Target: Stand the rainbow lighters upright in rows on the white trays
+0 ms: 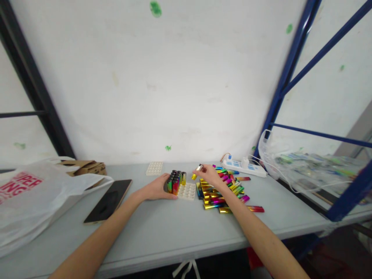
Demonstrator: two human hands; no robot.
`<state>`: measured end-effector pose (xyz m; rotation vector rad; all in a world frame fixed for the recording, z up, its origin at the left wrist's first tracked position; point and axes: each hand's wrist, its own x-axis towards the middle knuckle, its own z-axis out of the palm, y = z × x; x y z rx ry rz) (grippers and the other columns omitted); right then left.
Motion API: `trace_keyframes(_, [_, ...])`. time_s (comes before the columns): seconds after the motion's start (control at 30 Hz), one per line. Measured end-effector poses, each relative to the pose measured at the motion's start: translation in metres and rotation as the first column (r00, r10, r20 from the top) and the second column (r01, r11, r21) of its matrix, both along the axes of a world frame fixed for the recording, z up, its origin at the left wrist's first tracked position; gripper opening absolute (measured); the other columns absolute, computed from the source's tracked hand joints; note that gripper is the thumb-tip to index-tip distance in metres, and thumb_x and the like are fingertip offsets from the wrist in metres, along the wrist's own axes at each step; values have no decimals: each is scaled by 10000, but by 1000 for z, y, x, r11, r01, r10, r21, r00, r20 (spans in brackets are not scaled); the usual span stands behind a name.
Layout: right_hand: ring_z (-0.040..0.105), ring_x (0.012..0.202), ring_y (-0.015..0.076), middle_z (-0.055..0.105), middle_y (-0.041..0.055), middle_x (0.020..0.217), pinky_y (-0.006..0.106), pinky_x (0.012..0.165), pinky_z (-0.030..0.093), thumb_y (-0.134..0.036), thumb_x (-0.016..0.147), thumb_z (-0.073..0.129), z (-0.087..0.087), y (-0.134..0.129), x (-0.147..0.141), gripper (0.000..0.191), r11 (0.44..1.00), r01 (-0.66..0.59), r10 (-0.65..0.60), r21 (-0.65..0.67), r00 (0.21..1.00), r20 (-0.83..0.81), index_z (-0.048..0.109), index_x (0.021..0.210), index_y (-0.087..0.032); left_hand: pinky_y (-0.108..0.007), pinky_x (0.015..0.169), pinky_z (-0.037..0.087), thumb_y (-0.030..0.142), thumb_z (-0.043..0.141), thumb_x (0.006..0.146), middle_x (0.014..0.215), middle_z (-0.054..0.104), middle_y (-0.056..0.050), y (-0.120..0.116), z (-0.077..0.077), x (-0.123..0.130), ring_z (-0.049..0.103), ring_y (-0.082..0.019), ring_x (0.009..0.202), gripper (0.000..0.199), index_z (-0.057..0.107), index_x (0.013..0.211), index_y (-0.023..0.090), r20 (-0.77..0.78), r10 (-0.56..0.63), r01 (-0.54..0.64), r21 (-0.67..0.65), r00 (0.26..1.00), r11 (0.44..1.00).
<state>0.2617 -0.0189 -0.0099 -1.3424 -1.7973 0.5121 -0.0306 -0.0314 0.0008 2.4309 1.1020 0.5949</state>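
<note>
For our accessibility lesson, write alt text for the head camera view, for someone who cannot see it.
The right hand holds a shiny gold, silver-topped lighter over a grey table, near a heap of multicoloured metallic lighters. The left hand curves around upright black-topped lighters on a pale dimpled tray; a black phone lies further left.

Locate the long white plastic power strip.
In the head view, the strip lies on the grey table's right side, near the white wall, just behind the pile of shiny multicoloured lighters.
</note>
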Motion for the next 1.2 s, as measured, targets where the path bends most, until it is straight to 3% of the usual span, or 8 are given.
trace_keyframes(0.1, [539,604,150,567,-16,623,251,574,414,-613,940,496,-2,1,-4,505,1000,-22,22,-13,998,-54,620,739,-168,-459,1061,489,649,846,595,1236,677,-89,1,0,0,626,-353,1148,820,615,1242,202,-4,-5,5,5,1000,1000])
trace_keyframes(0.27, [627,766,173,656,24,802,284,714,499,-565,993,431,0,-8,-13,442,981,-195,191,-12,969,-159,603,855,-182,-459,1059,490,652,848,590,1243,676,-104,1,0,0,630,-362,1147,829,622,1239,187,-7,9,-9,-1,1000,1000])
trace_keyframes(0.4, [566,648,137,544,-30,712,257,644,482,-584,993,404,3,-17,-24,400,955,-287,259,-76,931,-258,506,878,-214,-472,1071,480,650,850,590,1271,668,-116,0,0,0,627,-369,1160,860,608,1271,183,0,2,-2,-3,1000,1000])
trace_keyframes(0.57, [383,504,113,381,-73,622,222,484,331,-629,967,415,2,-22,-34,413,959,-236,189,-154,944,-270,429,829,-239,-469,1069,476,637,845,611,1269,660,-124,0,-1,0,618,-365,1166,837,606,1266,173,-7,-11,11,-4,1000,1000])
trace_keyframes(0.73, [425,573,127,429,-46,590,242,554,340,-649,947,428,4,-24,-35,506,995,-95,97,18,990,-101,432,682,-218,-469,1063,478,645,842,614,1272,658,-120,0,-2,0,616,-362,1160,825,610,1254,178,2,-16,16,-2,1000,1000])
trace_keyframes(0.93, [395,547,130,376,-38,524,271,555,275,-580,882,449,5,-23,-35,493,990,124,-110,72,979,-171,385,550,-222,-467,1062,484,656,835,613,1267,661,-114,2,-2,-1,623,-367,1163,844,603,1264,171,-18,-11,11,13,1000,1000])
trace_keyframes(1.07, [395,540,133,379,-32,520,278,546,231,-444,822,435,5,-21,-35,366,979,180,-162,96,971,-174,391,536,-220,-466,1054,490,663,832,615,1246,668,-111,2,-3,-1,629,-367,1154,830,608,1245,171,-25,-3,4,19,1000,1000])
trace_keyframes(1.2, [421,555,141,402,-26,521,275,558,247,-464,836,423,6,-21,-34,386,982,156,-135,105,974,-182,417,540,-216,-463,1069,476,654,834,621,1279,650,-121,2,-3,-1,611,-367,1186,843,591,1268,171,-30,-8,8,8,1000,1000])
